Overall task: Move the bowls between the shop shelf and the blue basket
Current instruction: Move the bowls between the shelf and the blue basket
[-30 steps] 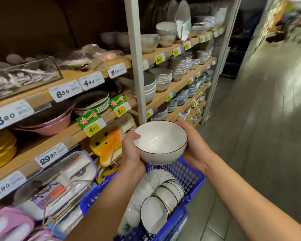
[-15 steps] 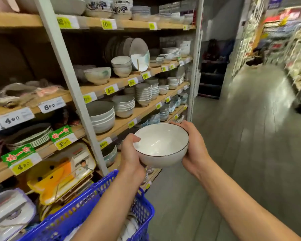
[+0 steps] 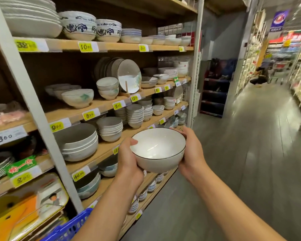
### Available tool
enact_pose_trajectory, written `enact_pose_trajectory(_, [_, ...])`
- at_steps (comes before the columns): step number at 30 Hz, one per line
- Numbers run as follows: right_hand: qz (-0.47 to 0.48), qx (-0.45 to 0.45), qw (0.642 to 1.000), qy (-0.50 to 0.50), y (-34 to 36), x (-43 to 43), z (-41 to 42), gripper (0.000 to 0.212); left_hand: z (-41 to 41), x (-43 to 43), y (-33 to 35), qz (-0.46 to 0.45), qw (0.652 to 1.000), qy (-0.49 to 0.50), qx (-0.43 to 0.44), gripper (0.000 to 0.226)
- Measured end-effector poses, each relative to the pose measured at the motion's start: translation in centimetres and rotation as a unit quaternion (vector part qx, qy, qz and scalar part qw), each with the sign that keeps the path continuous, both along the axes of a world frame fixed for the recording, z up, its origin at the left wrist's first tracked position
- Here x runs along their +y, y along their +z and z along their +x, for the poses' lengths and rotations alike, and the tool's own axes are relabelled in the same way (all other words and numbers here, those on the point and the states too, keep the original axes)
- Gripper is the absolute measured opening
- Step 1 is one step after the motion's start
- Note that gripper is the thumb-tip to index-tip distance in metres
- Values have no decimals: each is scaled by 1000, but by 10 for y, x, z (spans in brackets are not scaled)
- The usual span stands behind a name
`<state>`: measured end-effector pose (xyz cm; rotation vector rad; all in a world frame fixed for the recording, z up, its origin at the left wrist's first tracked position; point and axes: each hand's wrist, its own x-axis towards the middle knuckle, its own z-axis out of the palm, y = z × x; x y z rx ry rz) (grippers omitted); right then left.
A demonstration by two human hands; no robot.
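A tall shop shelf [image 3: 101,150] with wooden boards and a white upright fills the left of the view, crowded with stacked ceramic bowls and plates behind yellow price tags. A grey shop aisle runs off to the right, blurred. At the bottom edge, only a corner of the blue basket [image 3: 71,226] shows, just under the person's left forearm.

In the middle, a white bowl with a thin dark rim [image 3: 157,149] is held upright in the air, level with the middle boards and just in front of them. The left hand [image 3: 129,161] wraps its near side, thumb hooked over the rim. The right hand [image 3: 189,153] cups the far side, fingers curled behind the wall. Both hands are closed firmly on the bowl.

Risks, as a judgement: the boards are packed, so setting the bowl down could knock a stack of grey bowls [image 3: 109,128] nearby. Glazed ceramic is slick, so loosening one hand early could let it slip and break.
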<state>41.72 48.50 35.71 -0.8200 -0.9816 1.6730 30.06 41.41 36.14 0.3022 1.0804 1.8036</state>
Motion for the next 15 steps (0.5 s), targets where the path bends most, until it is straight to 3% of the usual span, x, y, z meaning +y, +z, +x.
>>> enact_pose_trajectory(7, [23,-12,1000,16,13,87,-49,41,-45,77,13,35,999,26,-9,33])
enact_pose_trajectory(15, [81,16,988,129,24,145,-108,45,-93,125,33,42,995,91,4,31])
